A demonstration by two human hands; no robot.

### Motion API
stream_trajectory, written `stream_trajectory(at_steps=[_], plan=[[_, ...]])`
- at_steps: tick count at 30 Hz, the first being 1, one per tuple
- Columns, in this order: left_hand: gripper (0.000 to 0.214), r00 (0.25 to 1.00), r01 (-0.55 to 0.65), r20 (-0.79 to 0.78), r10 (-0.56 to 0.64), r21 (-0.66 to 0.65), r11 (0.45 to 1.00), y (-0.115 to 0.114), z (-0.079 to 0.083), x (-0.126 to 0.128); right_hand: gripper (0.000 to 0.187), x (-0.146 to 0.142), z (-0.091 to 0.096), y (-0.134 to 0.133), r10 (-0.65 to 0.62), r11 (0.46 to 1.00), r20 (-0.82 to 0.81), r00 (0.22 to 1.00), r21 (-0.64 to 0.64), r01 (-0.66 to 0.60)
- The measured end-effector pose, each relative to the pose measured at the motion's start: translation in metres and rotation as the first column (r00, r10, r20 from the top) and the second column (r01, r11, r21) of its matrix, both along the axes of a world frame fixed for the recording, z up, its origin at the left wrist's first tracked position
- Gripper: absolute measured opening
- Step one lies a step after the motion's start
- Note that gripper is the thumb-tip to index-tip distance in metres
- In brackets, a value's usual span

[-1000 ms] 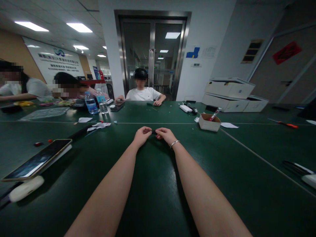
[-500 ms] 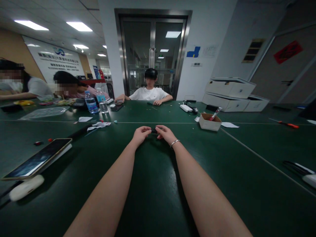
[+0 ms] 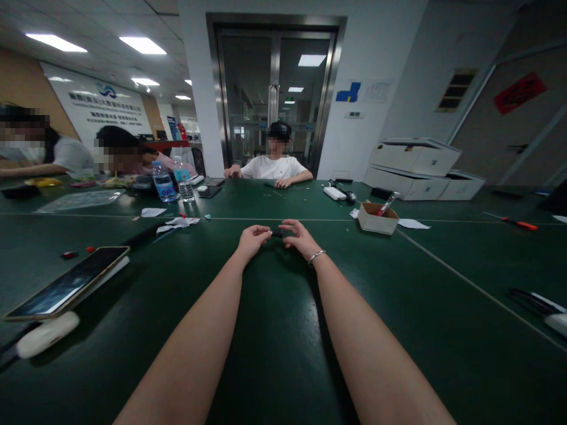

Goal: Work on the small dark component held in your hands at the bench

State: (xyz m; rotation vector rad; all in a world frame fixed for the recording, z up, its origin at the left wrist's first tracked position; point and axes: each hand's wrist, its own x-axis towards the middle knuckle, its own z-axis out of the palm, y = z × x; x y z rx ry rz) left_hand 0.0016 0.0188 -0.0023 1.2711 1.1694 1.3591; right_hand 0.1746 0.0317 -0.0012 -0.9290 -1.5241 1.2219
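Observation:
A small black cylindrical piece [image 3: 277,234] with a light, shiny end is pinched in my left hand [image 3: 254,241]; its exact kind is too small to tell. Its dark end points right, toward my right hand [image 3: 301,238]. The fingers and thumb of that hand are apart, with a gap around the dark end, and I see nothing held in them. A silver bracelet [image 3: 316,257] circles my right wrist. Both hands are just above the dark green table [image 3: 274,330], near its pale seam line.
On the left lie a phone [image 3: 71,280], a white rounded case [image 3: 48,335] and paper scraps [image 3: 178,223]. Two water bottles [image 3: 182,180] stand farther back. To the right are a small cardboard box [image 3: 378,218] and a screwdriver [image 3: 518,224]. A person [image 3: 277,168] sits opposite.
My right hand's fingers have opened and come off the black piece, which stays in my left hand. The person opposite has shifted slightly to the right.

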Motion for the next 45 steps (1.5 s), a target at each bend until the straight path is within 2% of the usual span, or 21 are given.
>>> stream_trajectory(at_steps=[2, 6, 10, 13, 16, 20, 24, 25, 28, 32, 36, 40, 45], plan=[[0.027, 1.0, -0.001, 0.018, 0.001, -0.004, 1.0, -0.0004, 0.0003, 0.0003, 0.051, -0.0002, -0.0001, -0.0001, -0.026, 0.999, -0.015, 1.0, -0.026, 0.026], [0.027, 0.998, 0.026, 0.05, -0.025, -0.014, 1.0, 0.0, -0.0007, 0.0001, 0.029, -0.0008, -0.0004, 0.0, -0.05, 0.998, 0.043, 0.998, -0.043, 0.052], [0.026, 0.998, 0.023, 0.062, -0.021, -0.026, 0.999, 0.0, -0.0004, 0.0002, 0.048, 0.0006, -0.0018, 0.0005, -0.025, 0.999, -0.067, 0.997, -0.022, 0.023], [0.025, 0.998, 0.026, 0.065, -0.025, -0.024, 0.999, -0.0009, 0.0005, 0.0006, 0.037, 0.0003, -0.0021, 0.0011, -0.075, 0.993, -0.044, 0.996, -0.092, 0.07], [0.026, 0.998, 0.028, 0.063, -0.027, -0.023, 0.999, -0.0013, 0.0006, 0.0008, 0.029, -0.0006, -0.0013, 0.0012, -0.064, 0.996, 0.015, 0.998, -0.06, 0.065], [0.026, 0.998, 0.024, 0.059, -0.023, -0.02, 1.0, -0.0005, -0.0007, 0.0005, 0.052, 0.0, -0.0006, 0.0006, -0.04, 0.999, -0.039, 0.998, -0.038, 0.039], [0.025, 0.997, 0.03, 0.068, -0.029, -0.019, 0.999, 0.0003, -0.0011, 0.0, 0.036, 0.0001, -0.0018, 0.0022, -0.059, 0.996, 0.027, 0.998, -0.072, 0.061], [0.025, 0.997, 0.031, 0.07, -0.03, -0.022, 0.999, 0.0003, -0.0008, 0.0, 0.038, 0.0001, -0.0023, 0.0027, -0.046, 0.997, 0.019, 0.999, -0.055, 0.047], [0.024, 0.997, 0.024, 0.071, -0.022, -0.03, 0.999, -0.0006, 0.0002, 0.0003, 0.058, 0.0002, -0.004, 0.004, -0.041, 0.999, -0.051, 0.998, -0.019, 0.04], [0.025, 0.998, 0.019, 0.066, -0.018, -0.022, 1.0, -0.0017, 0.0011, 0.0006, 0.044, 0.0004, -0.0048, 0.0039, -0.055, 0.997, -0.005, 0.998, -0.047, 0.054], [0.023, 0.997, 0.017, 0.079, -0.014, -0.035, 0.999, -0.0012, 0.0003, 0.0006, 0.057, 0.0007, -0.0042, 0.0032, -0.047, 0.999, -0.032, 0.998, -0.018, 0.046], [0.02, 0.995, 0.029, 0.096, -0.026, -0.03, 0.999, -0.0004, -0.0008, 0.0004, 0.038, 0.0001, -0.0029, 0.0029, -0.051, 0.997, 0.019, 0.999, -0.049, 0.052], [0.019, 0.994, 0.024, 0.106, -0.02, -0.036, 0.999, -0.0005, -0.0005, 0.0004, 0.045, -0.0004, -0.0017, 0.0017, -0.056, 0.998, 0.006, 0.998, -0.023, 0.056]])
